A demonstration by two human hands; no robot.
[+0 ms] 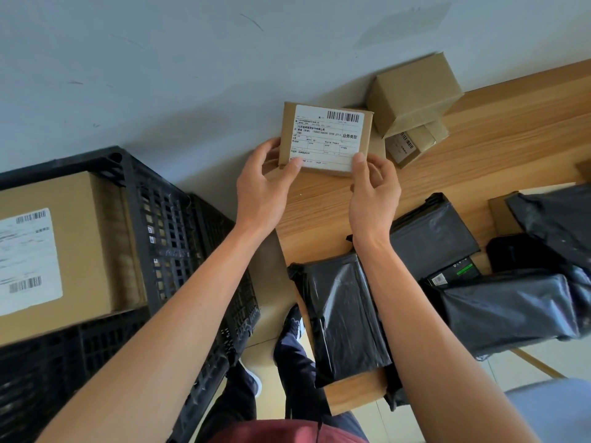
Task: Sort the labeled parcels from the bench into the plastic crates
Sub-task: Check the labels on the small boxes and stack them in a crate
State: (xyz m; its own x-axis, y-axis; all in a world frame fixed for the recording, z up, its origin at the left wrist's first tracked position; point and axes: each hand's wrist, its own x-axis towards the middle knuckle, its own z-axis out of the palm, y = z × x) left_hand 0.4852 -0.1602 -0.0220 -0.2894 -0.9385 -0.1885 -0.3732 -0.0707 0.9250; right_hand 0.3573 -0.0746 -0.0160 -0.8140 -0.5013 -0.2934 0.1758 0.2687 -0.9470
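A flat cardboard parcel (326,139) with a white barcode label is held up over the far left end of the wooden bench (479,129). My left hand (265,183) pinches its lower left corner, thumb on the label. My right hand (372,193) grips its lower right corner, thumb on the label's edge. To the left stands a black plastic crate (166,225) holding a large labeled cardboard box (48,251).
Two more cardboard boxes (415,91), the lower one (415,143) labeled, sit against the wall. Several black plastic mailer bags (345,314) lie across the bench, another (435,235) behind my right wrist. A second black crate (41,378) is at the lower left. My legs and shoes show below.
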